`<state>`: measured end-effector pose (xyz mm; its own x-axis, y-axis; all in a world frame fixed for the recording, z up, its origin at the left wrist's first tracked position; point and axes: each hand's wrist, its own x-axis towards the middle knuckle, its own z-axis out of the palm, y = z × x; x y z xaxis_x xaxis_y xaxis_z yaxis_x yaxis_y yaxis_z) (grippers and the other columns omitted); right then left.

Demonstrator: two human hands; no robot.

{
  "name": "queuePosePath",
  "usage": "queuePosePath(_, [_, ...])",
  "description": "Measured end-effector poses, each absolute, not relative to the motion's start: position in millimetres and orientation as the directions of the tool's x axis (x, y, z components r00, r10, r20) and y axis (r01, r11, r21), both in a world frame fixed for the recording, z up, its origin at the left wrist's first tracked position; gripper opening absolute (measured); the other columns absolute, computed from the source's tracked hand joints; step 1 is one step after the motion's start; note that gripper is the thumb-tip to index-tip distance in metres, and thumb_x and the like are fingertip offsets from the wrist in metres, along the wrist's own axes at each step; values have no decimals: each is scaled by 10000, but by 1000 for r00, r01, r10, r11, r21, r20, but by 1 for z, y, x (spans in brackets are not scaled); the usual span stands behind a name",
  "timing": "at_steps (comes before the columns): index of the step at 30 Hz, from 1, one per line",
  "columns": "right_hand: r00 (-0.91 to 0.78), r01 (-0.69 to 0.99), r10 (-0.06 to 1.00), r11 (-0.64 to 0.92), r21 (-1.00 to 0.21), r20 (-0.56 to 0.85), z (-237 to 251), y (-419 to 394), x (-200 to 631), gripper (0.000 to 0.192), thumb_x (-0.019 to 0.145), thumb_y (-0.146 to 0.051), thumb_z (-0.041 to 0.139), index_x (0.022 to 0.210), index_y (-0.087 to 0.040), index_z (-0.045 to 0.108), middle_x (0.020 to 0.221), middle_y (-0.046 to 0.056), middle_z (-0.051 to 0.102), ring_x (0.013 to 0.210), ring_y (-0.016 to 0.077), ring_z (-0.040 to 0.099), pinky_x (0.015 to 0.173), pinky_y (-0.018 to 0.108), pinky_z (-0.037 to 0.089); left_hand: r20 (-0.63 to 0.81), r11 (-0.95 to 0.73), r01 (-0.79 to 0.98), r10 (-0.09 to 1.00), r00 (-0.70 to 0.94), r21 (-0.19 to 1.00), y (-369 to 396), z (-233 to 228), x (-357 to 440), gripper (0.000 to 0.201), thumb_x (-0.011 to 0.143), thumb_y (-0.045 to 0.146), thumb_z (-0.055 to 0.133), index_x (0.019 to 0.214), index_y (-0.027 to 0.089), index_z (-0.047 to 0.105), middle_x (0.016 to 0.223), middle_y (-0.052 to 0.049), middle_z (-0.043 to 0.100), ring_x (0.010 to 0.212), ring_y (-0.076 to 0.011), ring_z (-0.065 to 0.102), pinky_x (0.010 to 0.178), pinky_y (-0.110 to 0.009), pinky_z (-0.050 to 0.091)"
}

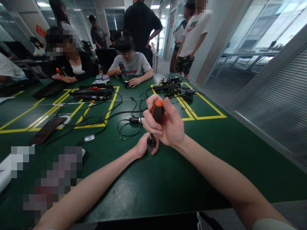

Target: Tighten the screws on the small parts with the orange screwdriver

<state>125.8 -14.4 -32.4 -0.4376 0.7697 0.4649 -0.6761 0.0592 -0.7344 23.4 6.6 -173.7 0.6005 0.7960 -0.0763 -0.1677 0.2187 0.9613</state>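
My right hand (172,129) is wrapped round the orange and black handle of a screwdriver (158,111), with the thumb near its orange end. The handle stands roughly upright, and its lower end points down toward my left hand (142,146). Between the fingers of that left hand is a small dark round part (151,143) with a metallic edge, held low over the green table (124,188). My fingers partly cover the place where the screwdriver meets this part, so contact there is hard to make out.
Just beyond my hands lies a black cylindrical device (134,120) on a cable. Black cables run across the left side, near a dark flat phone-like object (46,130) and a white tag (89,138). A cable heap (174,86) sits at the back right. Several people are across the table.
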Motion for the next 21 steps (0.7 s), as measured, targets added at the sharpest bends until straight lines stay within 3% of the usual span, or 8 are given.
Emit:
queuePosePath(8, [-484, -643, 778, -5, -766, 401, -30, -12, 127, 490, 1015, -627, 521, 736, -230, 453, 483, -117, 276, 358, 58, 190, 334, 171, 154, -82, 216, -159, 800, 594, 963, 6, -172, 24, 708, 998, 654, 263, 584, 171, 574, 412, -28, 501, 375, -140, 455, 435, -261, 342])
queuePosePath(16, [-421, -646, 779, 101, -756, 464, -32, -15, 126, 370, 1007, -579, 547, 855, -245, 498, 481, -128, 350, 353, 59, 181, 350, 158, 177, -73, 214, -169, 800, 596, 962, 6, -172, 24, 711, 1030, 604, 216, 584, 170, 561, 415, -37, 499, 385, -140, 455, 428, -251, 345])
queuePosePath(21, [-474, -621, 796, 1, -784, 376, -30, -12, 125, 470, 1019, -631, 513, 777, -231, 464, 491, -115, 319, 362, 59, 222, 331, 161, 165, -69, 216, -175, 796, 601, 961, 7, -175, 24, 678, 1028, 580, 219, 604, 172, 557, 423, -33, 503, 384, -141, 458, 433, -249, 348])
